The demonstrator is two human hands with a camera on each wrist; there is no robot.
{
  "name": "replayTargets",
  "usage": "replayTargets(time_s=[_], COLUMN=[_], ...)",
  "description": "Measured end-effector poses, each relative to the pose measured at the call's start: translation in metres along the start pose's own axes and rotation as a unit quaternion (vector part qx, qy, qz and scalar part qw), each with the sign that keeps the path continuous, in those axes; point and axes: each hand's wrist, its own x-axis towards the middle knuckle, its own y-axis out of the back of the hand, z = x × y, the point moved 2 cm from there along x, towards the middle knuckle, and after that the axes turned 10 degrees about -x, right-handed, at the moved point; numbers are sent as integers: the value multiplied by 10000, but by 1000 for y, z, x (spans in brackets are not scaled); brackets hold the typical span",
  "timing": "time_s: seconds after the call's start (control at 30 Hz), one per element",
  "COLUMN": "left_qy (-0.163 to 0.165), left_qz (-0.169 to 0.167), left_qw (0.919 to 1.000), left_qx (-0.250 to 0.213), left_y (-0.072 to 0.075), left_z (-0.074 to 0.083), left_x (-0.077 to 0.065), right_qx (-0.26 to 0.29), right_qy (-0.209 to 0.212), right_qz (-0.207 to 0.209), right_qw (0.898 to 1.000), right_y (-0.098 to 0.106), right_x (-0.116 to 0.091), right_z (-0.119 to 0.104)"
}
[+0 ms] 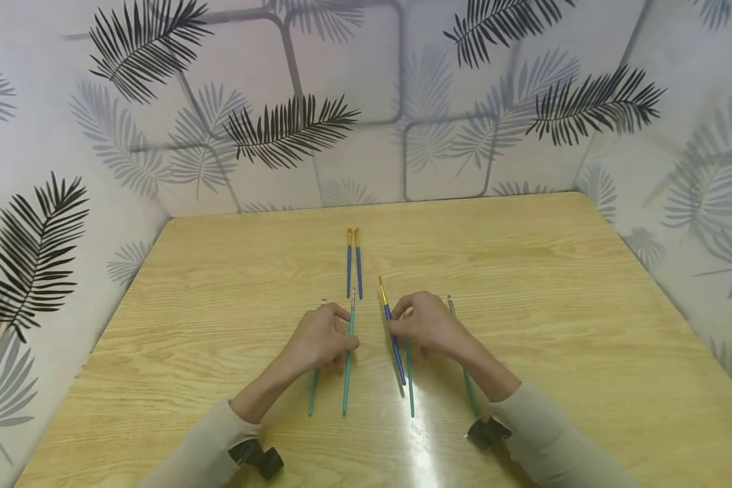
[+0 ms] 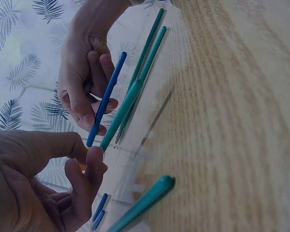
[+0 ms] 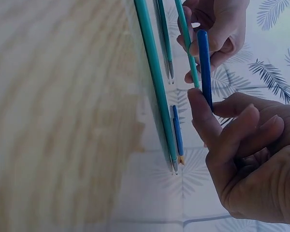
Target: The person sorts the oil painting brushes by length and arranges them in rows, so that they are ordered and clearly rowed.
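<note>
My left hand (image 1: 320,335) pinches a teal paintbrush (image 1: 347,383) between thumb and fingers, its bristle tip pointing away from me. In my right hand (image 1: 430,325) a blue paintbrush (image 1: 398,359) with a golden ferrule is pinched, tilted with its tip up and to the left. Both held brushes look raised off the tabletop in the wrist views. One teal paintbrush (image 1: 313,396) lies on the table, partly hidden under the left hand. Beneath the right hand lies another teal paintbrush (image 1: 411,390), and one more teal paintbrush (image 1: 470,393) lies further right, partly behind the wrist.
Two blue paintbrushes (image 1: 358,271) lie side by side toward the back of the wooden table (image 1: 219,271), bristles away from me. A wall (image 1: 366,163) with a leaf pattern rises behind the table's far edge. Dark wrist cameras (image 1: 256,457) are strapped over both sleeves.
</note>
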Motion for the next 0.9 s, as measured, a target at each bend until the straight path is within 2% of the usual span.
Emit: replayTargets(time_s=[0.17,0.53,0.7,0.9], left_qy=[-16,57,8,-14], left_qz=[-25,201,145,-3], left_qw=[10000,9997,9998,10000], left_qx=[-56,-146,-125,-43], left_y=[1,6,9,10], left_z=[0,-2,-4,-8], left_x=[-1,-3,-6,-8], right_qx=[-29,54,98,89], right_qy=[-27,-121,-241,-130], right_qz=[51,123,165,233], right_qw=[10000,9998,9995,9996], right_y=[3,7,9,13], right_x=[0,0,0,0], right_z=[2,2,4,4])
